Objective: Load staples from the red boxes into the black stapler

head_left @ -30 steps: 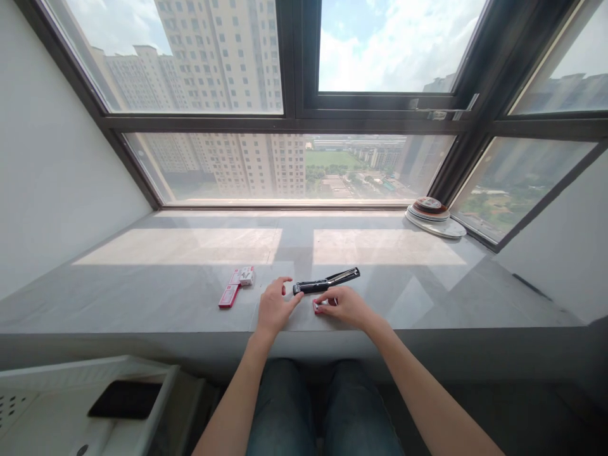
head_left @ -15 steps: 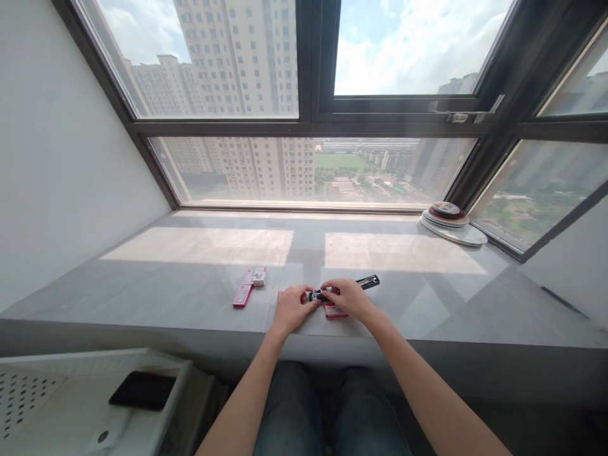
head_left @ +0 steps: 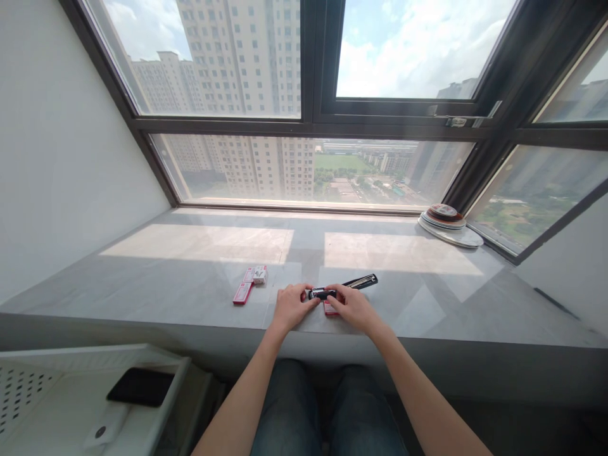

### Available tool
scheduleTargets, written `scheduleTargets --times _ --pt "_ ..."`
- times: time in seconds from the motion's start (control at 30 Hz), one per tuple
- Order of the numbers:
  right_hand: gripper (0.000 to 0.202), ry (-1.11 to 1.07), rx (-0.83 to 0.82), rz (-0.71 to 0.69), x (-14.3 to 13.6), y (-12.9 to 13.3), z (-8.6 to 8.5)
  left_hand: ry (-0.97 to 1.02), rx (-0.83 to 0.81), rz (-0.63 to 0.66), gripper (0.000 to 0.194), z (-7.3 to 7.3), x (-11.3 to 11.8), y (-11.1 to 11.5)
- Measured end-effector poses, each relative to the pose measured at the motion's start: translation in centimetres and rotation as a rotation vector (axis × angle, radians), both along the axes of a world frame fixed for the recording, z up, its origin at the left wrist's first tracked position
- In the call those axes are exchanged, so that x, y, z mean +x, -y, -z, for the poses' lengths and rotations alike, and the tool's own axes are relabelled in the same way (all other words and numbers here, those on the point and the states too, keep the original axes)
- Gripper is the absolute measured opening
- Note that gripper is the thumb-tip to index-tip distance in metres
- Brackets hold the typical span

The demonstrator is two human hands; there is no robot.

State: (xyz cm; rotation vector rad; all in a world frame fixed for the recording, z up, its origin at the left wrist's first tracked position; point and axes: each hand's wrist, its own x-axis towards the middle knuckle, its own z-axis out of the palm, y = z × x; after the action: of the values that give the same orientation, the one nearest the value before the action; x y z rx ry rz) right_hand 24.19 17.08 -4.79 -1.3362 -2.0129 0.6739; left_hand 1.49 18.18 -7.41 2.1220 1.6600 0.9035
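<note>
A black stapler (head_left: 361, 282) lies spread open on the grey sill, its long metal-lined arm pointing to the back right. My left hand (head_left: 292, 305) is closed on the stapler's left end, thumb at the front. With thumb and fingers, my right hand (head_left: 352, 306) grips the stapler near its middle, a short way from my left. Under my right hand sits a red and white box (head_left: 330, 309), partly covered. To the left, two flat red and white boxes (head_left: 242, 293) and a small white box (head_left: 259, 274) rest close together.
Stacked plates (head_left: 446, 221) stand at the sill's back right corner by the window. Below the sill's front edge at the left is a white basket (head_left: 178, 380) holding a black phone-like object (head_left: 141, 387). The window frame (head_left: 304, 128) spans the back.
My right hand has shifted its grip, with its thumb lower and fingers on the stapler's top. More of the stapler's black body shows between my hands. The view has tilted slightly.
</note>
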Motion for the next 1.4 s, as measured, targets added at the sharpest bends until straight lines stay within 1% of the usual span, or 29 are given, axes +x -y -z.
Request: scheduleTargets --times 0.07,0.13,0.2,0.23,0.27,0.33,0.37,0.47,0.53,0.63,0.77,0.87,0.93,1.0,1.07,1.1,1.2,1.27,1.3,1.33,1.4 --pt "0.036 -0.133 -0.071 0.065 1.6 0.4 1.2 0.001 -0.005 -0.003 0.035 0.0 0.0 0.0" --pt "0.045 -0.271 -0.241 0.137 3.8 0.5 2.3 0.003 -0.014 0.0 0.035 0.1 0.0 -0.1" --pt "0.053 -0.422 -0.415 0.193 5.9 0.4 2.9 0.007 -0.023 0.008 0.034 0.1 0.0 -0.2" --pt "0.057 -0.499 -0.455 0.211 6.6 0.1 2.8 0.008 -0.028 0.012 0.034 0.0 0.0 -0.2" --pt "0.061 -0.567 -0.455 0.22 7.1 -0.3 2.5 0.007 -0.034 0.015 0.034 0.0 0.0 -0.2" --pt "0.064 -0.639 -0.386 0.192 7.3 -1.3 1.3 0.002 -0.047 0.014 0.036 -0.1 0.0 -0.3" --pt "0.063 -0.635 -0.344 0.162 7.0 -1.9 0.6 0.0 -0.054 0.012 0.037 -0.2 0.0 -0.3" --pt "0.056 -0.502 -0.222 0.018 5.4 -3.7 -1.5 -0.003 -0.063 0.01 0.04 -0.3 0.1 -0.3" --pt "0.049 -0.363 -0.141 -0.06 4.0 -4.6 -2.4 -0.004 -0.059 0.009 0.039 -0.4 0.1 -0.3" --pt "0.037 -0.12 -0.082 -0.113 1.7 -5.3 -2.5 -0.01 -0.051 0.012 0.036 -0.5 0.2 -0.2" --pt "0.025 0.144 -0.003 -0.102 -0.6 -5.2 -2.2 -0.033 -0.069 0.017 0.037 -0.7 0.2 -0.2" --pt "0.02 0.212 0.006 -0.121 -0.7 -4.9 -2.5 -0.042 -0.065 0.018 0.038 -0.8 0.2 0.0" --pt "0.017 0.211 -0.039 -0.171 0.3 -5.0 -2.8 -0.023 -0.037 0.005 0.039 -1.0 0.3 0.4" --pt "0.018 0.203 -0.069 -0.175 1.8 -5.1 -2.9 0.028 0.002 -0.003 0.035 -1.3 0.6 1.0" --pt "0.021 0.204 -0.061 -0.091 3.5 -5.4 -2.5 0.07 0.05 0.05 0.033 -1.8 1.3 1.7" --pt "0.023 0.203 -0.051 -0.032 4.4 -5.5 -2.2 0.071 0.074 0.11 0.038 -2.1 1.9 2.1" --pt "0.033 0.162 -0.031 0.12 6.5 -5.5 -1.0 -0.008 0.122 0.374 0.062 -2.9 3.8 3.2" --pt "0.04 0.078 -0.063 0.157 7.4 -5.1 -0.1 -0.055 0.12 0.516 0.069 -3.1 4.8 3.5" --pt "0.043 0.02 -0.091 0.165 7.6 -4.8 0.3 -0.062 0.114 0.556 0.069 -3.1 4.9 3.5" --pt "0.046 -0.045 -0.128 0.168 7.7 -4.4 0.8 -0.056 0.108 0.567 0.066 -3.0 4.7 3.3" --pt "0.053 -0.182 -0.216 0.165 7.5 -3.4 1.8 -0.036 0.09 0.52 0.057 -2.7 3.6 2.8"
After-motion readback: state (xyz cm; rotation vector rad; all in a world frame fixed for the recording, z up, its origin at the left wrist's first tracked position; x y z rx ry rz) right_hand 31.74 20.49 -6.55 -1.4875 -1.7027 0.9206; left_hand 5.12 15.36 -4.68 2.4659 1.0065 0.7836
